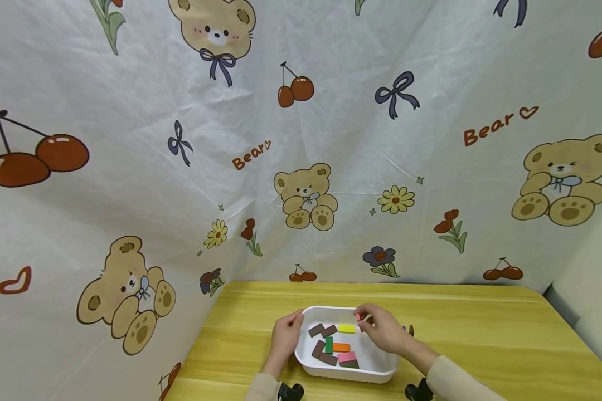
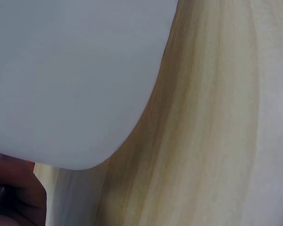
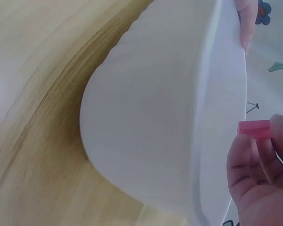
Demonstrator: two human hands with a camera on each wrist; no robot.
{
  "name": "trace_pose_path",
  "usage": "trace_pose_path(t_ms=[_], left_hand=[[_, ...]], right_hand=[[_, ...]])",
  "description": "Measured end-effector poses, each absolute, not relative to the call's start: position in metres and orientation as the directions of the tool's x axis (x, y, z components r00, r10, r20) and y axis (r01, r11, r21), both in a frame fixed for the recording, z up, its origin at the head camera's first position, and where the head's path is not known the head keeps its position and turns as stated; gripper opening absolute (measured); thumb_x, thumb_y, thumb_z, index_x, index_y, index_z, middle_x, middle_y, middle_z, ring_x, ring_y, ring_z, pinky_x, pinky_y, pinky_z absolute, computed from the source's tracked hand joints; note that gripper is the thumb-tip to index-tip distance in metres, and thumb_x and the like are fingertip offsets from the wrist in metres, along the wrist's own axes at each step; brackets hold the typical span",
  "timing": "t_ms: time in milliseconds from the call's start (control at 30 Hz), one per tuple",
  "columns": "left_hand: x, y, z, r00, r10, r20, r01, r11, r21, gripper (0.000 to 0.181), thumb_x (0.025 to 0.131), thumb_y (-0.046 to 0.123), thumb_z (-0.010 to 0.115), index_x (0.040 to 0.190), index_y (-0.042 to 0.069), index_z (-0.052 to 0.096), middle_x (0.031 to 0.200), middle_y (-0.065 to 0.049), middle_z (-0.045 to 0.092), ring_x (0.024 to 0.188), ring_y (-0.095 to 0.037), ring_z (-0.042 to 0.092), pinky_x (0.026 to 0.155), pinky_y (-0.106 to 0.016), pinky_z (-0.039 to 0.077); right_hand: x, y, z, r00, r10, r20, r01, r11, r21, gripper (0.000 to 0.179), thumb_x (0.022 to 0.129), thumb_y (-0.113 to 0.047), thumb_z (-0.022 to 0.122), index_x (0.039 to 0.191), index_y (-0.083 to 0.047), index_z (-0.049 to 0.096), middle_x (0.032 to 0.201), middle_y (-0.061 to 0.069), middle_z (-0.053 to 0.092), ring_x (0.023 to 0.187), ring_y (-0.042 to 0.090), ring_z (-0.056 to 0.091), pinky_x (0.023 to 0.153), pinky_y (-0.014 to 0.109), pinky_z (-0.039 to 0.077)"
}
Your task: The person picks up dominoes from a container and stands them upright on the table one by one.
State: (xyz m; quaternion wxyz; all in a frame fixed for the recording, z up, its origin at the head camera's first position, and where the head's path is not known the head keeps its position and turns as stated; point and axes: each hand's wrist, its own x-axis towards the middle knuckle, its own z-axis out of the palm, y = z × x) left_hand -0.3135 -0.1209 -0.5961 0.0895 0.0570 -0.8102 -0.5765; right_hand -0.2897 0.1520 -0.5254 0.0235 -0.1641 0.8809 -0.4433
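Note:
At the left side of a white plastic basin [image 1: 376, 367], my left hand [image 1: 283, 337] grips the rim; part of that hand [image 2: 23, 193] shows beside the basin's wall in the left wrist view. Over the basin's far right corner, my right hand [image 1: 385, 329] pinches a small pink block [image 3: 254, 129] between thumb and fingers. Loose blocks lie on the basin floor: several brown ones [image 1: 316, 330], a yellow one [image 1: 346, 329], a green one [image 1: 329, 345], an orange one [image 1: 341, 347] and another pink one [image 1: 346, 356] overlapping a brown block.
The basin stands on a wood-grain table [image 1: 481, 334]. Behind and left of it hangs a white cloth [image 1: 341, 139] printed with bears and cherries. Just past my right wrist, a small dark object [image 1: 411, 331] shows, partly hidden. Black wrist devices [image 1: 291, 392] sit near both sleeves.

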Motion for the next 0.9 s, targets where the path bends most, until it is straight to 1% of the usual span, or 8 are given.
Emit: trace_pose_path(t_ms=[133,300,533,600,733,833,900], left_hand=[[-0.313,-0.121,-0.596,-0.978,-0.194,0.077,0.007,0.339,0.941,0.028,0.102,0.026,0.065,0.121,0.01,0.077,0.125,-0.011,0.075,0.12,-0.03,0.067,0.099,-0.045,0.058],[-0.315,-0.122,-0.598,-0.98,-0.186,0.07,0.003,0.339,0.941,0.028,0.103,0.027,0.065,0.122,0.011,0.077,0.125,-0.01,0.075,0.12,-0.029,0.067,0.099,-0.045,0.058],[-0.313,-0.121,-0.594,-0.979,-0.188,0.078,0.01,0.341,0.94,0.028,0.102,0.027,0.065,0.122,0.011,0.077,0.126,-0.012,0.074,0.122,-0.032,0.066,0.101,-0.047,0.056],[-0.311,-0.118,-0.59,-0.978,-0.194,0.075,0.002,0.351,0.936,0.028,0.103,0.026,0.063,0.123,0.01,0.077,0.127,-0.012,0.074,0.123,-0.031,0.066,0.101,-0.046,0.056],[-0.3,-0.112,-0.571,-0.976,-0.202,0.086,0.004,0.378,0.926,0.029,0.104,0.022,0.062,0.124,0.005,0.075,0.126,-0.016,0.073,0.12,-0.034,0.067,0.098,-0.047,0.058],[-0.289,-0.109,-0.554,-0.974,-0.203,0.104,0.019,0.381,0.924,0.03,0.103,0.02,0.062,0.122,0.001,0.075,0.124,-0.02,0.073,0.118,-0.038,0.067,0.096,-0.049,0.058],[-0.285,-0.108,-0.547,-0.974,-0.204,0.101,0.018,0.372,0.928,0.029,0.103,0.018,0.061,0.122,-0.001,0.074,0.125,-0.022,0.072,0.12,-0.039,0.066,0.098,-0.049,0.057]], right_hand=[[-0.288,0.157,-0.524,-0.959,-0.278,0.057,-0.212,0.569,-0.795,0.016,0.099,-0.003,0.064,0.115,-0.006,0.064,0.099,0.003,0.063,0.087,0.016,0.059,0.066,0.023,0.051],[-0.287,0.164,-0.526,-0.962,-0.268,0.053,-0.204,0.576,-0.792,0.016,0.098,-0.001,0.065,0.113,-0.004,0.064,0.099,0.004,0.064,0.088,0.018,0.06,0.066,0.023,0.051],[-0.283,0.171,-0.528,-0.973,-0.231,0.022,-0.155,0.576,-0.803,0.016,0.098,-0.004,0.066,0.114,-0.007,0.065,0.101,0.002,0.065,0.091,0.017,0.061,0.066,0.024,0.053],[-0.282,0.174,-0.528,-0.972,-0.234,0.028,-0.16,0.568,-0.807,0.017,0.098,-0.005,0.066,0.114,-0.006,0.065,0.101,0.003,0.065,0.092,0.018,0.062,0.065,0.025,0.054],[-0.282,0.182,-0.528,-0.971,-0.236,0.038,-0.165,0.547,-0.821,0.019,0.098,-0.005,0.066,0.117,-0.005,0.065,0.103,0.005,0.065,0.092,0.019,0.063,0.066,0.026,0.056],[-0.283,0.19,-0.528,-0.979,-0.2,0.024,-0.131,0.538,-0.833,0.019,0.099,-0.004,0.066,0.118,-0.005,0.065,0.106,0.006,0.065,0.093,0.019,0.063,0.068,0.026,0.058],[-0.283,0.194,-0.529,-0.985,-0.173,0.017,-0.108,0.535,-0.838,0.019,0.099,-0.004,0.065,0.118,-0.006,0.065,0.108,0.007,0.065,0.094,0.019,0.063,0.069,0.027,0.059]])
